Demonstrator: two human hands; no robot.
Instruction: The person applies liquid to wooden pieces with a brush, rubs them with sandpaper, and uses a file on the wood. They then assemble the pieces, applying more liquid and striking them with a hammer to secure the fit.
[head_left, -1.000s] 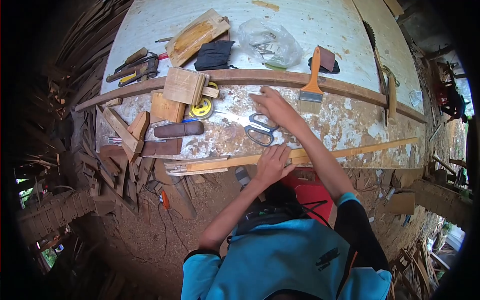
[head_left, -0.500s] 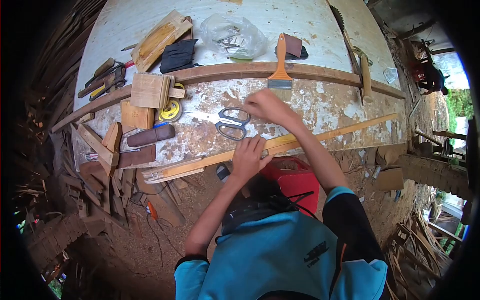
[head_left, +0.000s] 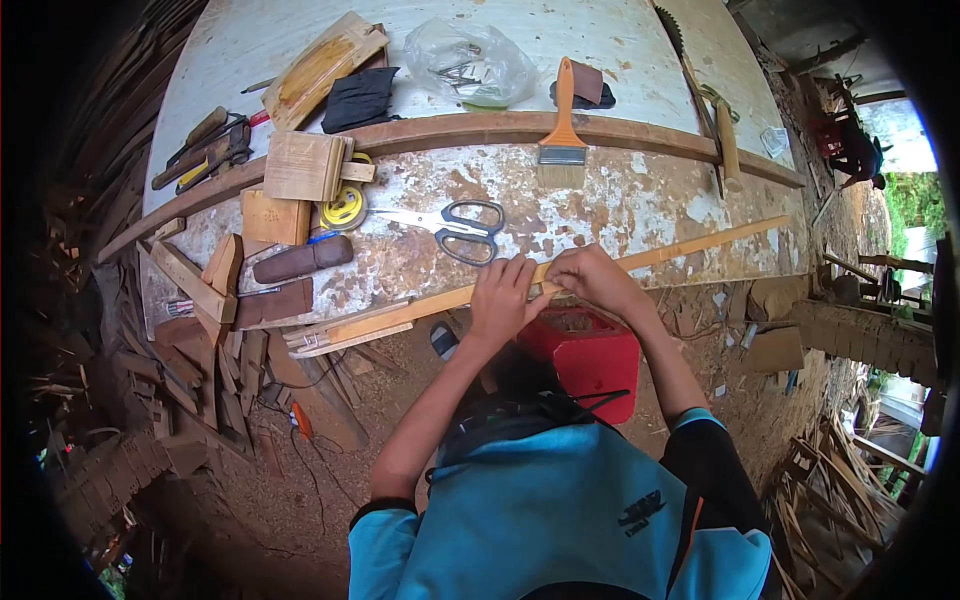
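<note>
A long thin wooden strip [head_left: 690, 245] lies slanting along the near edge of the worn workbench. My left hand [head_left: 503, 298] rests over it near the middle, fingers closed round the strip. Just to the right, my right hand [head_left: 598, 277] pinches at the same strip, its fingertips bent together. Scissors [head_left: 465, 228] with dark handles lie above my left hand, blades toward a yellow tape measure [head_left: 345, 207]. At the strip's left end, shorter pale pieces [head_left: 350, 338] lie beside it.
Behind are a long wooden bar [head_left: 450, 130], an orange-handled brush [head_left: 563, 130], a bag of nails [head_left: 470, 65], a hammer [head_left: 728, 150] and a saw [head_left: 685, 50]. Wooden blocks [head_left: 303, 167] stand left. A red stool [head_left: 590, 370] is below the edge. A person [head_left: 862, 145] is far right.
My right hand has come down from above the scissors onto the strip beside my left hand. My left hand stays on the strip.
</note>
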